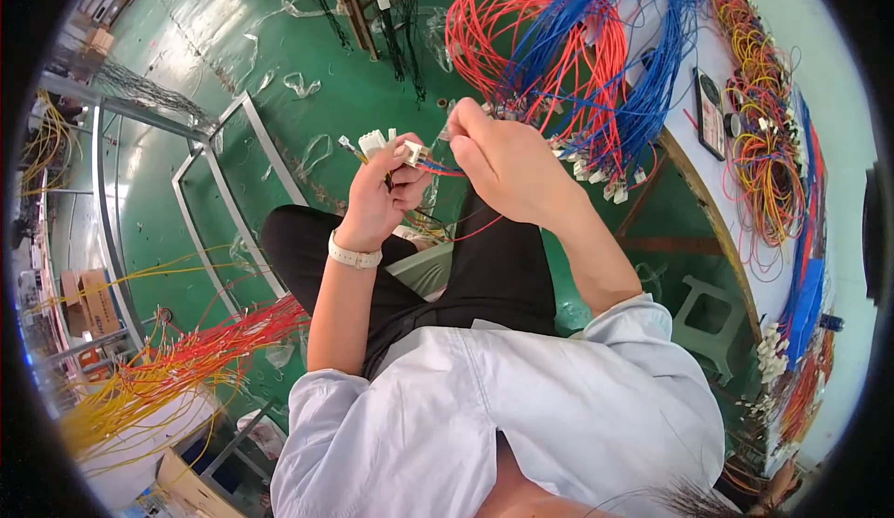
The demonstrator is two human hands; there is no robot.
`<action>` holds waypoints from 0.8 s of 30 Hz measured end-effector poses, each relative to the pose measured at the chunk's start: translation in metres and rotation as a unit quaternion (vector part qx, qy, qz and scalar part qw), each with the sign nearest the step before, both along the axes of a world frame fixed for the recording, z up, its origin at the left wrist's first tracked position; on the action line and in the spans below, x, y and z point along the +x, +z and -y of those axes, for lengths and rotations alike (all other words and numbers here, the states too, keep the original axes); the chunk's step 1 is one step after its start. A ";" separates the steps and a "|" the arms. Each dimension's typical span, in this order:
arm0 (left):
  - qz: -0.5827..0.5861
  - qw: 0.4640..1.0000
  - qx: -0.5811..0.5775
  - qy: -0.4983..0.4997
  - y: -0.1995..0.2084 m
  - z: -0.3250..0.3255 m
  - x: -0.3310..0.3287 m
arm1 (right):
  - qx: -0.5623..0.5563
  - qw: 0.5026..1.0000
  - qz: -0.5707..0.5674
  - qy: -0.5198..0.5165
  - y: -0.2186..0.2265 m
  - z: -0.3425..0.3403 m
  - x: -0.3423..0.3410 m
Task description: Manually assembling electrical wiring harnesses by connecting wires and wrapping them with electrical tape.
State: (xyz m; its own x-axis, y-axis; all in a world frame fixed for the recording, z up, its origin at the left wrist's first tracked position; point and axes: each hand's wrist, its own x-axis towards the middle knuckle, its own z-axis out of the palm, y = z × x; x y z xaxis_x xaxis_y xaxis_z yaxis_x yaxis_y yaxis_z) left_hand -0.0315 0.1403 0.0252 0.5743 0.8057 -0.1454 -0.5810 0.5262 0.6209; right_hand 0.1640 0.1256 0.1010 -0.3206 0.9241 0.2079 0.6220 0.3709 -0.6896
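Note:
My left hand (382, 188) is closed around a small cluster of white plastic wire connectors (374, 142), with one connector (414, 153) pinched at the fingertips. Red and blue wires (440, 167) run from that connector toward my right hand. My right hand (498, 155) is closed just to the right, its thumb and fingers pressed together; the fingertips are partly hidden, so what they pinch is unclear. Thin loose wires (447, 237) hang below both hands, over my lap. Behind my right hand hang bundles of red wires (596, 80) and blue wires (643, 62) with white connector ends.
A white table (722, 178) curves along the right, holding yellow and red wire bundles (768, 160) and a black rectangular device (710, 113). A green plastic stool (710, 318) stands beneath it. Metal frames (265, 146) stand at left, near red and yellow wires (200, 360). Plastic scraps (301, 85) litter the green floor.

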 end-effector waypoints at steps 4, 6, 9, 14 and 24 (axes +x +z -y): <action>-0.049 0.997 -0.024 0.048 0.017 0.008 0.009 | -0.042 0.999 -0.003 0.034 0.002 0.001 -0.001; -0.032 0.999 -0.006 0.036 0.014 0.005 0.011 | -0.049 0.996 -0.064 0.049 0.004 0.002 0.001; -0.016 0.999 0.013 0.025 0.014 0.003 0.014 | -0.044 0.997 -0.062 0.028 0.002 0.002 0.003; -0.028 0.999 0.025 0.029 0.008 0.004 0.014 | -0.048 0.996 -0.064 0.028 0.002 0.002 0.007; -0.306 0.907 0.268 0.108 0.025 0.012 0.013 | -0.076 0.996 0.023 -0.046 0.001 0.008 0.004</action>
State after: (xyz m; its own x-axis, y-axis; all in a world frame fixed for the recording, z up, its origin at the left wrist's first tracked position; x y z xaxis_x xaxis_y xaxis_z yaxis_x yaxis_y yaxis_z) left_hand -0.0184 0.1283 0.0505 0.3381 0.9390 0.0626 -0.0950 -0.0321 0.9950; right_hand 0.1684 0.1177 0.1024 -0.2381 0.9699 0.0506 0.6807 0.2037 -0.7037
